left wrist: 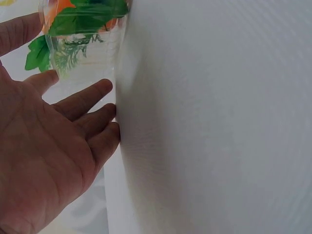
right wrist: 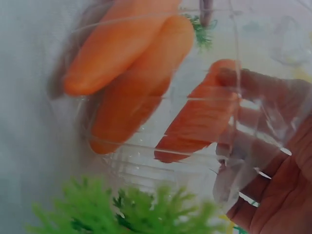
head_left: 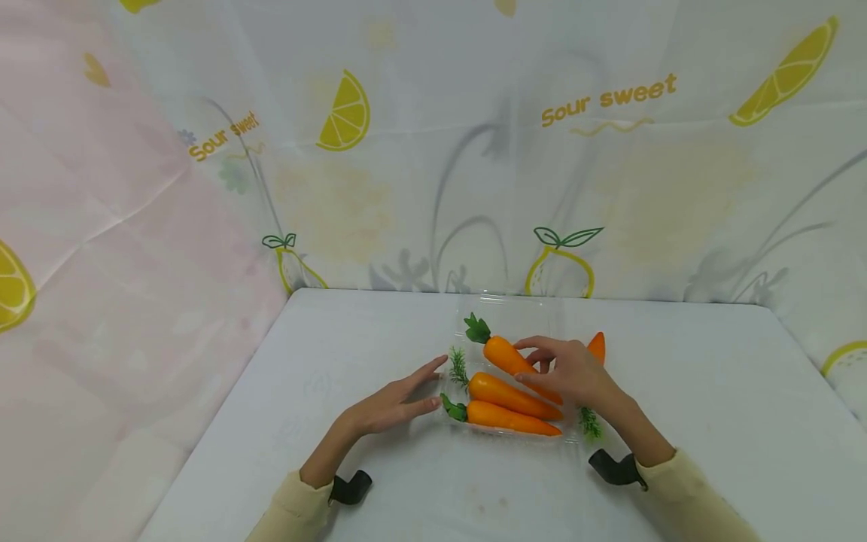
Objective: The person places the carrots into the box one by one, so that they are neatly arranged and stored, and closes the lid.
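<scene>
My right hand [head_left: 577, 370] pinches an orange toy carrot [head_left: 500, 352] with a flat green leaf top, tilted over a clear plastic box [head_left: 443, 429]. Two more carrots lie side by side in the box: the middle one [head_left: 504, 395] has a feathery top, and the front one [head_left: 511, 418] has dark green leaves. Beside the box's left end, my left hand [head_left: 389, 406] has its fingers spread and extended, its tips close to the wall. In the right wrist view, the pinched carrot [right wrist: 195, 117] shows through the clear plastic.
Right of the box lies another carrot, its orange tip [head_left: 597, 347] and feathery green top [head_left: 589, 423] showing, the middle hidden by my right hand. A white cloth covers the table [head_left: 325, 339]. Behind it hangs a lemon-printed curtain [head_left: 420, 188].
</scene>
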`<action>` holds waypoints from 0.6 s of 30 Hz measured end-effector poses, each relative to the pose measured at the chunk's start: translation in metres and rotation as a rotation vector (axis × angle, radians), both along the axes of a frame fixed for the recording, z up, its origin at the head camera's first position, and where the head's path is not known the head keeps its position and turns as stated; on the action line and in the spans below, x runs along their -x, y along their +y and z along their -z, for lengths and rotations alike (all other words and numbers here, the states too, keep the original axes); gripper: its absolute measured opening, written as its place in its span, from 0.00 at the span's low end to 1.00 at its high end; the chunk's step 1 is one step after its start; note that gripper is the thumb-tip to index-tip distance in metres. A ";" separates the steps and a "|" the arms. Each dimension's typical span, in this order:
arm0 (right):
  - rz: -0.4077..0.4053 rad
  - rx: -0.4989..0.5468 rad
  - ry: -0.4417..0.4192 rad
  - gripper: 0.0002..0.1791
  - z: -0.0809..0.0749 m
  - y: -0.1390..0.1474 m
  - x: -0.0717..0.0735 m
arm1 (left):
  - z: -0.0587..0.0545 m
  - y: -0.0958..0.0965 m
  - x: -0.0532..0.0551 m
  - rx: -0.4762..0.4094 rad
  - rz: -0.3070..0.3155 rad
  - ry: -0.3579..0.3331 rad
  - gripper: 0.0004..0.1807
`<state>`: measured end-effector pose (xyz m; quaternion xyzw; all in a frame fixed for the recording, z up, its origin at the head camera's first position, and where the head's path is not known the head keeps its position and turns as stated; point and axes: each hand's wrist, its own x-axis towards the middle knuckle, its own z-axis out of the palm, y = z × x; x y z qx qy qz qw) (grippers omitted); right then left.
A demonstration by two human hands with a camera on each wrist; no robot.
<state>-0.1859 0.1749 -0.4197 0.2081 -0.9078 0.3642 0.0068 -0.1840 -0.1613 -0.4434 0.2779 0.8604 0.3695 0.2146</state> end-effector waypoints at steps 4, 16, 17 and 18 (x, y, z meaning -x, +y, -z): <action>-0.008 -0.071 0.026 0.23 0.002 -0.004 -0.002 | 0.000 0.000 0.000 -0.002 -0.002 -0.005 0.39; -0.030 -0.202 0.087 0.20 0.014 -0.009 -0.001 | 0.001 -0.001 -0.001 -0.007 0.008 0.013 0.38; -0.034 -0.207 0.094 0.20 0.015 -0.009 -0.001 | 0.001 0.000 0.000 -0.004 0.007 0.013 0.38; -0.038 -0.212 0.098 0.20 0.015 -0.009 -0.001 | 0.001 -0.001 0.000 -0.003 0.008 0.015 0.38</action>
